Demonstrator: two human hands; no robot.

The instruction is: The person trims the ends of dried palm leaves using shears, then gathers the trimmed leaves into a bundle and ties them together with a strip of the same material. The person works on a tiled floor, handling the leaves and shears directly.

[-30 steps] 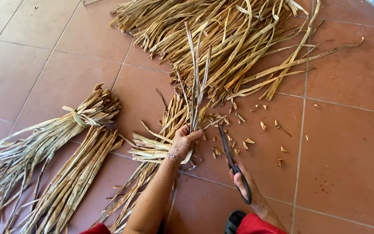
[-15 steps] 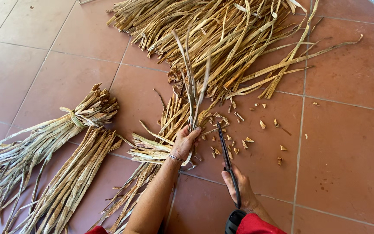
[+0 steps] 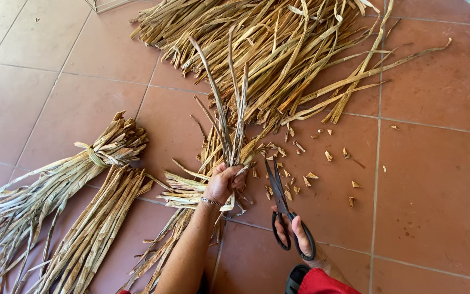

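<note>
My left hand [image 3: 223, 184] grips a small bunch of dried leaf strips [image 3: 229, 117] that stand upright from my fist. My right hand [image 3: 299, 239] holds black scissors [image 3: 279, 197] by their handles, blades slightly apart and pointing up toward the held strips, just right of my left fist. A red sleeve shows at my right wrist. A bracelet sits on my left wrist.
A large loose pile of dried leaves [image 3: 284, 60] fans across the terracotta tiled floor [image 3: 436, 179] ahead. A tied bundle [image 3: 61, 179] and another bundle [image 3: 93, 234] lie at the left. Small cut scraps [image 3: 311, 175] are scattered right of the scissors.
My right hand has swung the scissors from a tilted position up toward the held strips, and the blades have parted. My left hand keeps its grip on the strips.
</note>
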